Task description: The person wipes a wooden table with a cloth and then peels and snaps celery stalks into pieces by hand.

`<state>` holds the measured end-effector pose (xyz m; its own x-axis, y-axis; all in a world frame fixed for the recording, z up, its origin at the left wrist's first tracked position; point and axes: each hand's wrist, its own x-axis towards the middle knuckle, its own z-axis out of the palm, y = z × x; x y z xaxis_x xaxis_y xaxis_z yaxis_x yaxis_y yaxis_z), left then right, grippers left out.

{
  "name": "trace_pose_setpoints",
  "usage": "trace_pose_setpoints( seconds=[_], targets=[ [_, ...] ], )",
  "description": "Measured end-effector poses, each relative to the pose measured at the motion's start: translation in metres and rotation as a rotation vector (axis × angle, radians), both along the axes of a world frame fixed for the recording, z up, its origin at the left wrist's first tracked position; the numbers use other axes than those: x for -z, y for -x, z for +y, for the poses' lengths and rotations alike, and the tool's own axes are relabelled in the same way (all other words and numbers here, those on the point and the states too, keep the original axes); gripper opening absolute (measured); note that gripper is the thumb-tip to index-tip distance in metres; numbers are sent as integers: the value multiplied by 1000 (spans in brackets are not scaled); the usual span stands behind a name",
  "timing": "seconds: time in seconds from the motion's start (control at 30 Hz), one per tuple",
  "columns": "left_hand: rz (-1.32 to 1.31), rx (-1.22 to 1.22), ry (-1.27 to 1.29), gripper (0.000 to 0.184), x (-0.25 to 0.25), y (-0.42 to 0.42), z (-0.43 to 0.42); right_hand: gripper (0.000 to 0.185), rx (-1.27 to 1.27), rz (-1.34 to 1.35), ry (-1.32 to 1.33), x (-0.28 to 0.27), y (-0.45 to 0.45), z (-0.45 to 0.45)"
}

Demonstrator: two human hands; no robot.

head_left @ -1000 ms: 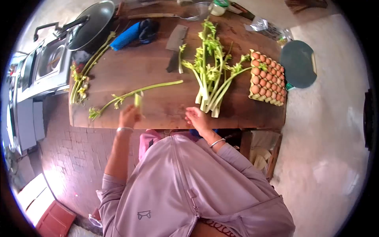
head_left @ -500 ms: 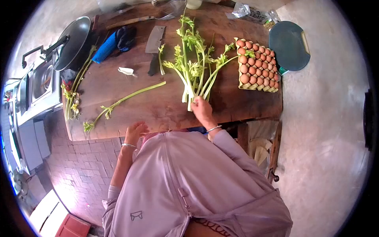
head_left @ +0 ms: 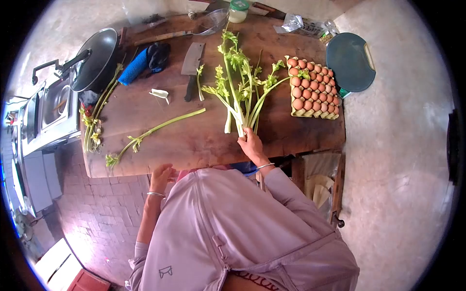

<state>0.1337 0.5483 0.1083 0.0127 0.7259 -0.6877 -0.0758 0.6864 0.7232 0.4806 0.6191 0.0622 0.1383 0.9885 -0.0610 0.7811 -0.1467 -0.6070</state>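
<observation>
A leafy bunch of celery (head_left: 238, 104) lies on the wooden table, its pale stalk ends toward me and its leaves pointing away. My right hand (head_left: 250, 144) is closed around the base of those stalks. By the table's near edge, my left hand (head_left: 162, 178) holds nothing, its fingers loosely bent and apart. A single celery stalk (head_left: 167, 121) rests to the left of the bunch. Beyond it are a cleaver (head_left: 193, 59) with a dark handle and a short celery piece (head_left: 200, 83) beside it. One long stalk's leaves reach over the egg tray (head_left: 315, 113).
Brown eggs (head_left: 315, 92) fill the tray at the right, near a round dark green board (head_left: 350, 62). At the left are a black wok (head_left: 94, 63), a blue mesh item (head_left: 133, 67) and more stalks (head_left: 99, 104). A jar (head_left: 238, 10) and strainer (head_left: 213, 22) stand at the back.
My right hand has tightened its grip around the celery base, and the stalk ends are gathered closer together. The left hand stays by the table edge. The whole view has shifted slightly.
</observation>
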Motion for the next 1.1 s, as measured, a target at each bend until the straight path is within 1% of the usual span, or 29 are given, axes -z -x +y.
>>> trace_pose_setpoints(
  seconds=[0.07, 0.1, 0.13, 0.23, 0.27, 0.33, 0.37, 0.4, 0.47, 0.5, 0.53, 0.57, 0.6, 0.63, 0.67, 0.73, 0.8, 0.83, 0.87, 0.9, 0.93, 0.97, 1.0, 1.03, 1.07, 1.1],
  targets=[
    [-71, 0, -35, 27, 6, 5, -6, 29, -112, 61, 197, -15, -8, 4],
    [-70, 0, -41, 27, 4, 6, -7, 23, -65, 11, 182, -23, -5, 10],
    [-46, -14, -10, 27, 2, 7, -9, 23, -67, 10, 178, -22, -5, 18],
    [4, -35, 12, 26, -5, 9, -10, 24, 25, 46, 9, -19, -2, 50],
    [33, -41, 4, 25, -6, 11, -10, 27, 57, 33, 111, -23, 3, 63],
    [38, -52, -10, 24, -7, 14, -11, 30, -43, -66, -63, 0, 7, 78],
    [40, -53, -18, 24, -10, 15, -11, 31, -75, -118, -39, 6, 10, 82],
    [46, -61, -29, 24, -13, 16, -11, 28, -77, -174, -18, 12, 14, 89],
    [34, -73, -17, 22, -22, 17, -9, 26, -89, -175, 59, 12, 14, 97],
    [-2, -96, -34, 22, -26, 17, -10, 24, -37, -95, 148, 1, 15, 98],
    [3, -96, -35, 22, -28, 19, -10, 23, -50, 80, 154, 5, 9, 100],
    [14, -98, -39, 22, -30, 20, -9, 22, -27, 417, 205, 3, 3, 101],
    [22, -99, -46, 22, -31, 20, -7, 21, -3, 753, 250, -14, 4, 102],
    [18, -95, -51, 22, -31, 18, -5, 15, 154, 1079, 409, -33, 1, 99],
    [-6, -91, -52, 21, -31, 17, -2, 17, 140, 1238, 436, -57, 1, 94],
    [-34, -80, -56, 20, -32, 14, 5, 24, 104, 1338, 373, -88, -1, 81],
    [117, 101, -214, 23, -34, 9, 18, 28, 62, 1358, 332, -126, 3, 64],
    [114, 108, -217, 23, -42, 3, 26, 28, 14, 1360, 270, -142, 7, 54],
    [326, 257, -475, 21, -58, -4, 37, 28, -69, 1338, 192, -152, 10, 45],
    [539, 404, -734, 19, -78, -13, 48, 28, -74, 1325, 134, -159, 14, 37],
    [609, 477, -790, 21, -107, -24, 60, 28, -81, 1313, 77, -164, 19, 28],
    [683, 546, -843, 24, -141, -38, 71, 28, -107, 1298, 82, -169, 23, 20],
    [758, 550, -1040, 28, -170, -53, 82, 28, -137, 1285, 89, -174, 28, 15],
    [836, 555, -1235, 31, -196, -66, 91, 28, -139, 1209, 166, -186, 34, 10],
    [925, 640, -1367, 35, -217, -75, 97, 28, -146, 1218, 171, -198, 41, 7],
    [1011, 728, -1496, 39, -232, -84, 101, 28, -223, 1247, 230, -209, 47, 4]
  ],
)
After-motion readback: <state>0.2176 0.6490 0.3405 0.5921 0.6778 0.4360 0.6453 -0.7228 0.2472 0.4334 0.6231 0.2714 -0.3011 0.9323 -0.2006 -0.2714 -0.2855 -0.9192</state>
